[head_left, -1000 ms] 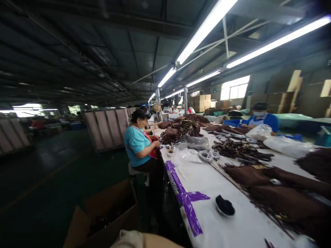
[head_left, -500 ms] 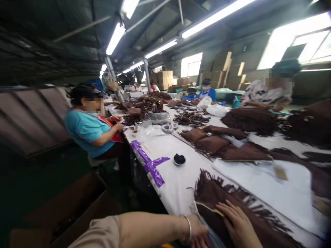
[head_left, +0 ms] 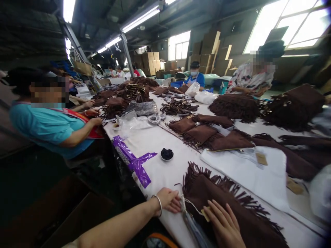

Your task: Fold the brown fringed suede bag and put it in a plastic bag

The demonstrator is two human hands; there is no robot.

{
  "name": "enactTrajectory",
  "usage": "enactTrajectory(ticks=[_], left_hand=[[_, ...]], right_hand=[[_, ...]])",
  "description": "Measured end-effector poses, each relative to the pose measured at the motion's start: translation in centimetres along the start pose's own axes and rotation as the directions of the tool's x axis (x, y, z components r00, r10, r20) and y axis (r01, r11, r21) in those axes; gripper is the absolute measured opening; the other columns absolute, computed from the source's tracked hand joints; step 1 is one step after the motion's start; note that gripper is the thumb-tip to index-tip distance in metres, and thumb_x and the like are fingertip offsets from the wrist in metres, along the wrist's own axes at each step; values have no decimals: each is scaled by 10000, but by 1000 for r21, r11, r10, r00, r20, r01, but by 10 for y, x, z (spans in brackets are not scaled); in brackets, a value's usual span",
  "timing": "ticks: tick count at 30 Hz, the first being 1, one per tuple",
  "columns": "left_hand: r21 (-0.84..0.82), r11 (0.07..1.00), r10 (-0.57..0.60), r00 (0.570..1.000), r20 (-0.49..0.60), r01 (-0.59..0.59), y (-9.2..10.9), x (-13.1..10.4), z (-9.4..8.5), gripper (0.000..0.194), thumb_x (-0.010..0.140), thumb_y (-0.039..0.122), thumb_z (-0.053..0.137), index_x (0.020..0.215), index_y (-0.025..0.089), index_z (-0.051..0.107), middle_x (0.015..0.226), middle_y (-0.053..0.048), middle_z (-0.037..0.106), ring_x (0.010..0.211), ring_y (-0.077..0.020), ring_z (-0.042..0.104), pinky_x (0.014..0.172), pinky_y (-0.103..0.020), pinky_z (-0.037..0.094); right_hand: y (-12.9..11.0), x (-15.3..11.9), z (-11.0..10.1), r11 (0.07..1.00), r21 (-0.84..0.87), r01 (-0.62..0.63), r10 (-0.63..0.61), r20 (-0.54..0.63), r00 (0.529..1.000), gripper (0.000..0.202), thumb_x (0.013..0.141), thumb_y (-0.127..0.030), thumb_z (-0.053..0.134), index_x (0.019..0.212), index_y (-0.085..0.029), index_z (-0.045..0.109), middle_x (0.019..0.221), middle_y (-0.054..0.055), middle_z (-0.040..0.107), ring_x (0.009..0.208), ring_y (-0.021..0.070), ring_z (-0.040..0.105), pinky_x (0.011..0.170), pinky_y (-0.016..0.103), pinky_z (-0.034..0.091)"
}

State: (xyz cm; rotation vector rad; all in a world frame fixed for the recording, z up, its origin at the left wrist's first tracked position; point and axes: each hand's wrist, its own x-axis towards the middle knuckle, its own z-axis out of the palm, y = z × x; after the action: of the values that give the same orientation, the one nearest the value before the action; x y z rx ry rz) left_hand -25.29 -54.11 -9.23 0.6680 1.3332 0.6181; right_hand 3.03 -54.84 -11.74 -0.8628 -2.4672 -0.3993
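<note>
Two hands of the person wearing the camera rest on one brown fringed bag [head_left: 232,206] at the near end of a long white table [head_left: 168,172]. The left hand [head_left: 169,199], a bracelet [head_left: 158,204] on its wrist, lies open with fingers spread at the bag's left edge, gripping nothing. The right hand [head_left: 223,225] lies flat and open on top of the bag, fingertips beside a small paper tag [head_left: 205,213]. One clear plastic sleeve [head_left: 192,225] sits between the two hands. Beyond the bag lie one small dish of dark bits [head_left: 167,154], one strip of purple tape [head_left: 133,162] on the table edge, one white cloth [head_left: 248,172] and a cluster of about three more brown bags [head_left: 207,132]. One person in a turquoise shirt [head_left: 49,127] sits left of the table; two more people sit at its far right side. Compared with half a second earlier, the view has swung right and both hands and the bag sit higher and fuller in view, the left hand now flat rather than cut off
</note>
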Motion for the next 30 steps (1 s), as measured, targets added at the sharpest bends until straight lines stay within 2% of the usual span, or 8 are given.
enactTrajectory(ticks=[3,5,9,16,21,24,27,30], left_hand=[[-87,996,-21,999,35,24,1,-3,2,558,714,649,602,864,115,556,784,-114,694,739,-226,696,740,-368,540],[-123,992,-18,998,53,24,1,-6,2,595,648,658,657,888,128,537,809,-107,693,763,-233,693,767,-376,525],[-108,994,-7,997,82,16,5,-11,4,641,546,657,726,892,148,547,789,-78,687,766,-234,683,787,-386,495],[-177,982,-43,995,91,58,3,-16,8,666,515,655,741,877,135,536,889,-133,692,841,-261,676,839,-417,488],[-297,951,-72,995,66,88,-5,-22,6,702,568,679,703,935,100,555,998,-176,673,908,-262,660,866,-409,490],[-301,942,-109,984,138,146,-3,-21,7,717,634,708,630,973,79,576,1024,-189,667,911,-265,658,857,-414,493],[-361,913,-76,950,302,188,3,-13,19,667,705,694,574,988,91,609,981,-144,685,854,-234,667,843,-388,500],[-522,840,100,904,416,147,9,4,43,509,775,581,575,965,112,634,936,-114,697,879,-234,665,878,-379,489]], right_hand=[[-3,-2,1,998,-39,-49,49,9,999,399,884,-190,376,1263,-200,500,1319,40,479,1214,246,422,1105,511,101],[-12,0,0,988,-93,-121,121,-5,993,424,874,-345,433,1256,-176,505,1296,74,498,1212,321,407,1081,562,97],[-44,11,0,960,-127,-249,254,26,967,805,752,-585,491,1360,-72,368,1341,224,401,1219,468,334,966,663,198],[-60,5,6,946,-235,-224,252,95,963,754,714,-137,396,1446,-139,212,1380,135,384,1233,352,381,1023,593,179],[-44,6,3,963,-193,-186,213,132,968,690,802,-65,304,1460,-118,102,1332,116,450,1178,248,468,1112,524,46],[-32,9,-4,975,-168,-145,164,109,980,662,813,-34,274,1451,-77,105,1292,88,498,1144,217,501,1130,498,11],[-27,6,-10,982,-181,-58,74,84,994,633,800,-35,284,1428,-61,219,1277,84,514,1132,207,514,1133,437,124],[-36,-2,-11,979,-205,-17,30,60,998,617,800,-74,289,1416,-54,264,1253,94,533,1103,215,539,1065,387,296]])
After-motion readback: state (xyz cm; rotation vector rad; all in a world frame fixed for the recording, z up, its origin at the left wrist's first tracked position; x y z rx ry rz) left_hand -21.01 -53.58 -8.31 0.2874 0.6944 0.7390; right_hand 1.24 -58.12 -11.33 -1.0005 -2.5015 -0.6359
